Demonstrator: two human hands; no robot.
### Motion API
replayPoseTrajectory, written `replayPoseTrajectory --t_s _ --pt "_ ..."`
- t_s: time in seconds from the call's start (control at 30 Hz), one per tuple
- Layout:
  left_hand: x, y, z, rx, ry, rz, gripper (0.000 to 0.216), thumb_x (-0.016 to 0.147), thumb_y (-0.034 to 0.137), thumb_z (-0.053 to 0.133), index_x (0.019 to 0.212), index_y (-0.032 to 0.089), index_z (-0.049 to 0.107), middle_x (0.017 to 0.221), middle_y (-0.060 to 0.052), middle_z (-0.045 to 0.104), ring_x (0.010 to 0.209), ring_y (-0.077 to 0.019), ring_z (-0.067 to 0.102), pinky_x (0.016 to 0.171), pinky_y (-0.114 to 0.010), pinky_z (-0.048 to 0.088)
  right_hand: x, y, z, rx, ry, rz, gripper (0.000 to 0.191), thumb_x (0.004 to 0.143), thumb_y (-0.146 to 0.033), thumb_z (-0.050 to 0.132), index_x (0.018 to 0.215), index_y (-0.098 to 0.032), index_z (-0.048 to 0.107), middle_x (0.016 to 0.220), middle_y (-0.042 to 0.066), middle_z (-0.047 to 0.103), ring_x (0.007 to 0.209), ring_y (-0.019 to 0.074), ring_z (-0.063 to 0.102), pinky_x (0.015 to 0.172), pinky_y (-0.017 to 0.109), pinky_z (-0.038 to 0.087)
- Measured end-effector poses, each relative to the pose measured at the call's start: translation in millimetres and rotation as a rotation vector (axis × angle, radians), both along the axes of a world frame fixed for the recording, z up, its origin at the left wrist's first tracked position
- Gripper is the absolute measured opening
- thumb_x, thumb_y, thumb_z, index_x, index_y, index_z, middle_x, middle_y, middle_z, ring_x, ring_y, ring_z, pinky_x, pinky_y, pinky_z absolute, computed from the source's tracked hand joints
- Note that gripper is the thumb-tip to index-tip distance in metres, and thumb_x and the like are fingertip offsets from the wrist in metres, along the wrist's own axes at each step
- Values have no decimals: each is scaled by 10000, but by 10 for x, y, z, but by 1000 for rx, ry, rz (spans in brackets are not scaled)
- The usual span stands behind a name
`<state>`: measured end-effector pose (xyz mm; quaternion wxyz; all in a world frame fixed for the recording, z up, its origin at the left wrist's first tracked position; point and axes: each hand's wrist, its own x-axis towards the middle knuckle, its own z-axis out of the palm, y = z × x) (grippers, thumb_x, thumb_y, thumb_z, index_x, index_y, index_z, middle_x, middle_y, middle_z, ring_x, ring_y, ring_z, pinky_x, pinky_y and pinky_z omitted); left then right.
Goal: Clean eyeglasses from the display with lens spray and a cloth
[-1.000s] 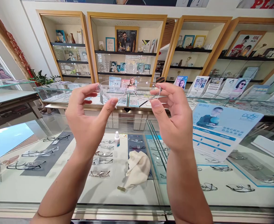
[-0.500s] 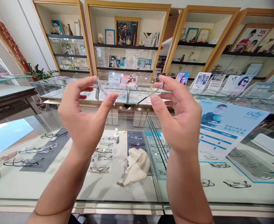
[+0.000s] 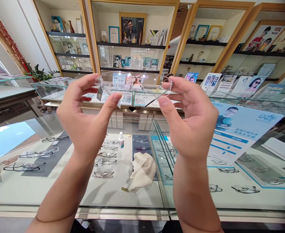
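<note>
Held up in front of me is a pair of eyeglasses (image 3: 111, 84) with clear, seemingly rimless lenses. My left hand (image 3: 86, 110) grips its left end between fingers and thumb. At the other end, my right hand (image 3: 188, 113) pinches the frame near the hinge, the thumb by a dark-tipped temple arm. Below, on the glass counter (image 3: 103, 202), lies a crumpled cream cloth (image 3: 143, 171) with a small gold-coloured piece (image 3: 125, 189) at its edge. A small white bottle (image 3: 121, 140) stands upright behind the cloth, between my forearms.
Rows of eyeglass frames (image 3: 105, 161) show in the counter below. A blue and white sign (image 3: 239, 132) stands to the right of my right hand. Across from me are another glass display counter (image 3: 132, 108) and wooden shelves (image 3: 132, 47) with pictures and ornaments.
My hands still hold the eyeglasses; both have shifted slightly, the right one a little outward. The view has tilted slightly, with the cloth and bottle unmoved on the counter.
</note>
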<state>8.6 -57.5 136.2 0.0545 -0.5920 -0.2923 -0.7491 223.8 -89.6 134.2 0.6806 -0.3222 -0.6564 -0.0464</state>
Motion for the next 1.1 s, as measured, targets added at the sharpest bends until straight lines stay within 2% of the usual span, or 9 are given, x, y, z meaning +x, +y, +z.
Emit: replayPoseTrajectory --t_s 0.1,0.23,0.3,0.47,0.8,0.97,1.1 --pt "-10 6 3 -8 19 -4 464 878 564 905 1265 331 799 1260 -20 820 1122 -319 773 924 -596 612 -5 -20 13 16 13 -17 325 1034 -357 778 1358 -355 745 1349 56 767 1284 326 746 1069 578 658" --pt "-15 12 3 -29 33 5 419 898 548 891 1253 341 810 1250 -21 824 1125 -288 768 961 -551 610 -6 -60 38 4 -10 -40 302 1033 -314 773 1330 -367 755 1379 38 762 1252 313 762 1048 534 668" --pt "-33 35 -5 -43 55 0 428 892 582 883 1246 352 807 1239 -21 825 1153 -307 764 982 -565 606 -3 -68 42 8 -15 -42 299 1032 -299 770 1325 -356 756 1391 33 757 1238 299 765 1042 523 673" --pt "-87 108 -37 -63 91 -41 512 860 681 856 1253 360 792 1248 -26 821 1241 -373 743 1000 -639 591 4 -49 27 25 -29 -49 291 1056 -342 729 1345 -369 738 1400 53 743 1306 317 733 999 544 695" --pt "-58 93 -37 -56 81 -40 502 883 680 831 1262 354 783 1260 -47 810 1284 -376 733 985 -630 610 11 -56 30 9 -48 -67 292 1057 -377 720 1348 -361 738 1359 59 750 1164 297 767 978 549 694" --pt "-60 104 -36 -24 92 -14 525 856 690 852 1254 354 787 1232 -43 824 1153 -350 769 935 -613 626 18 -69 29 5 -55 -74 293 1057 -378 715 1349 -360 739 1372 60 744 1170 309 763 971 569 688" --pt "-29 83 -30 -32 83 -3 464 900 689 816 1245 381 783 1213 -28 825 1174 -330 767 1006 -605 623 6 -77 37 16 -47 -104 305 1031 -356 746 1336 -344 750 1347 48 765 1070 281 770 950 562 689"
